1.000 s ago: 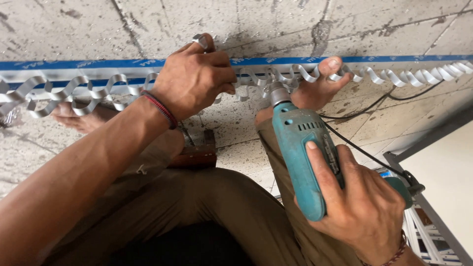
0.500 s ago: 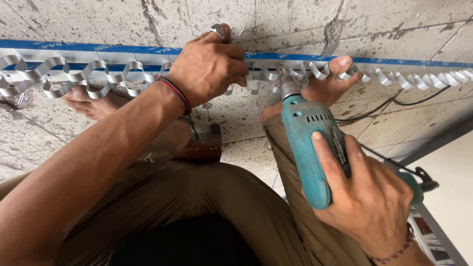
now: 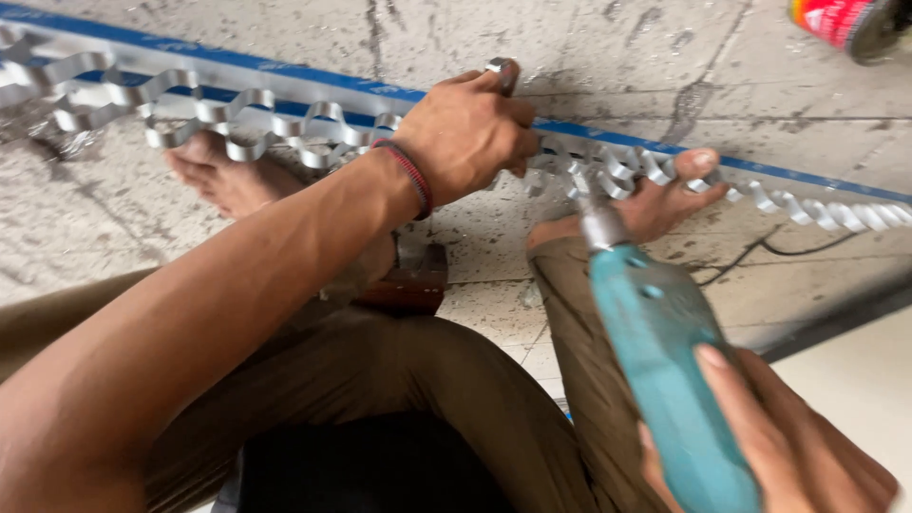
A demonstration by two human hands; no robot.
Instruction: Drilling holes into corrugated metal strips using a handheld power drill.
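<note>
Two hands at work: we judge this the drilling step, our teal drill (image 3: 665, 380) gripped whole-fisted by the right hand (image 3: 769, 437), its bit meeting the wavy metal strip (image 3: 237, 119) that lies on the floor (image 3: 532, 38) along a blue-edged rail (image 3: 285, 71). Our left hand (image 3: 465, 133) is clenched on the strip just beside the bit. Next we would need steady pressure, fingers apart from the tip. Bare feet (image 3: 665, 195) crowd the strip; a cable (image 3: 788, 249) trails right, a red can (image 3: 845, 21) sits far off
</note>
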